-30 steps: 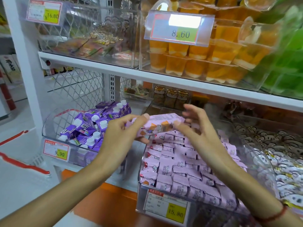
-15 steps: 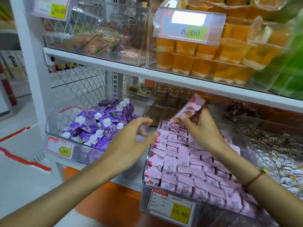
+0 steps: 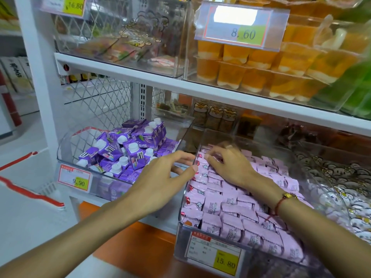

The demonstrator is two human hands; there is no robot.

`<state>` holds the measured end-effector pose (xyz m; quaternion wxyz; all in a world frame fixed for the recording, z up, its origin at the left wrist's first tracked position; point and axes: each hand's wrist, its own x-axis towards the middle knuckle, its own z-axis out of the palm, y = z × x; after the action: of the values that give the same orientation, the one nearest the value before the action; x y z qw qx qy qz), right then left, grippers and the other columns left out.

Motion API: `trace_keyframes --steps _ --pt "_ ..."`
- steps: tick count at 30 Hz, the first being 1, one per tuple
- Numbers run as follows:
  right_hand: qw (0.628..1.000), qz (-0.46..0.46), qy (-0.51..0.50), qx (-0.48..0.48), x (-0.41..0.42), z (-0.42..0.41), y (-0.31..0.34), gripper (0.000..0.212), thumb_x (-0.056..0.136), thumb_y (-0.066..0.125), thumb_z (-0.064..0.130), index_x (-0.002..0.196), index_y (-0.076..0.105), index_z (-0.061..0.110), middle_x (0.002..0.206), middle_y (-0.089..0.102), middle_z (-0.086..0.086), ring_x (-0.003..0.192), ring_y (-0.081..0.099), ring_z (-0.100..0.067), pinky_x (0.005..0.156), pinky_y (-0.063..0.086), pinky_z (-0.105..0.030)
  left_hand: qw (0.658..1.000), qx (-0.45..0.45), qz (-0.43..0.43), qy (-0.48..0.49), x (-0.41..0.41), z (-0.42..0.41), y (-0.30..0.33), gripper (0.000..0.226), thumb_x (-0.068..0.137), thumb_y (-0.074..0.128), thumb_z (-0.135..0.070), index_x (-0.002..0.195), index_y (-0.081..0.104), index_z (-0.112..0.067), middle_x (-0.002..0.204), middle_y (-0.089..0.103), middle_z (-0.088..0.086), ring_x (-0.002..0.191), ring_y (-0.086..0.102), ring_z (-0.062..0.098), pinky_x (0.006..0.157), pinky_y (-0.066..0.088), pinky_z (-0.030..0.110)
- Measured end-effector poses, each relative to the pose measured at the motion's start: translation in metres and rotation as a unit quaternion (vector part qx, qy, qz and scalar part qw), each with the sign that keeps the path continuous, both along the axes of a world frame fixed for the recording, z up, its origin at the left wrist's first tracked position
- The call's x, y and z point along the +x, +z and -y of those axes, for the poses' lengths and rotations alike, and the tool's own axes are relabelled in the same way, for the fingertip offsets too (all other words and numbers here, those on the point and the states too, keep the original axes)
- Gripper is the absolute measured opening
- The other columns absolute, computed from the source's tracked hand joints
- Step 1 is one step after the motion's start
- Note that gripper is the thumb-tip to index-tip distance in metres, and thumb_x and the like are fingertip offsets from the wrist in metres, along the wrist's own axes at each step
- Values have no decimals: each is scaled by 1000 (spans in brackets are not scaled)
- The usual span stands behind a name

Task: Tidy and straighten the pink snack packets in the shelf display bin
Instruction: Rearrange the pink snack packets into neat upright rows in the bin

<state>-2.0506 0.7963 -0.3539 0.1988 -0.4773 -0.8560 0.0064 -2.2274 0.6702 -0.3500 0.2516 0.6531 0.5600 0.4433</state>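
At nine o'clock a clear bin of purple drink cartons sits on the lower shelf, a 9.90 price tag on its front. Just right of it, the left hand reaches in from seven o'clock, forearm stretched up and to the right, palm down, fingers straight and spread with nothing in them; its fingertips meet the left wall of the clear bin at centre. Inside that bin the pink snack packets lie in overlapping rows, filling it from six o'clock up to the middle. The right hand comes in from four o'clock, wrist bent, and lies palm down on the packets at the far left of the bin, fingers loosely bent and pressing on them without pinching any. A red cord bracelet circles the right wrist. At one o'clock, orange jelly cups stack on the upper shelf.
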Motion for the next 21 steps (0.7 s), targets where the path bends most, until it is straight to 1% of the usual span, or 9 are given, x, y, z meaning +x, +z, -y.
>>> trace_keyframes --steps 3,5,7,10,14,16,18,19,21 --pt "997 17 29 -67 6 -3 6 31 96 44 40 104 67 21 103 61 -6 94 55 -25 78 46 -37 1000 1 6 2 1 -1 0 18 86 61 -38 103 64 -37 98 67 -24 87 64 -3 87 49 29" --pt "994 12 42 -102 6 -8 15 30 98 44 35 91 66 15 82 64 -7 74 60 -21 67 47 -33 1000 0 11 1 1 -2 -1 16 86 62 -36 102 64 -36 95 67 -25 86 64 -4 86 49 27" --pt "995 -10 23 -98 3 -16 22 20 97 47 30 92 61 17 75 62 -1 61 59 -11 58 43 -25 1000 -1 19 1 1 -4 -2 15 86 63 -33 101 64 -36 95 66 -26 85 64 -4 84 48 25" --pt "996 -26 -14 -88 -7 -24 24 16 93 54 29 103 61 18 89 64 0 69 56 -13 60 42 -24 1000 0 25 2 2 -4 -3 15 86 64 -31 100 64 -37 94 67 -26 85 64 -5 83 48 24" --pt "992 18 -49 -119 -19 -34 24 26 88 62 33 111 67 20 111 68 -1 96 62 -19 83 50 -29 1000 2 28 4 2 -4 -2 14 84 65 -34 98 64 -38 96 67 -24 83 64 -3 85 50 28" --pt "989 -14 -67 -134 -20 -38 24 28 86 67 31 111 68 18 103 70 -2 91 64 -18 84 52 -30 1000 2 28 2 2 -3 -2 16 82 63 -39 98 64 -38 96 66 -25 84 64 -4 84 50 27" --pt "985 -49 -66 -149 -19 -40 22 24 85 68 29 106 70 16 82 69 1 72 62 -13 70 50 -24 1000 3 27 -2 0 -4 -3 13 87 64 -34 99 64 -38 96 66 -27 85 64 -5 83 49 26" --pt "985 -61 -63 -152 -18 -40 21 23 85 68 30 103 71 16 80 69 2 68 60 -11 67 47 -22 1000 3 27 -5 0 -4 -4 13 87 64 -33 99 64 -38 97 65 -27 85 63 -5 83 49 26" --pt "986 -76 -58 -140 -16 -40 18 20 87 65 29 100 72 16 91 72 -1 72 61 -12 69 46 -21 1000 3 28 -9 -1 -5 -4 14 86 64 -35 99 63 -39 97 65 -28 86 63 -4 82 49 26"
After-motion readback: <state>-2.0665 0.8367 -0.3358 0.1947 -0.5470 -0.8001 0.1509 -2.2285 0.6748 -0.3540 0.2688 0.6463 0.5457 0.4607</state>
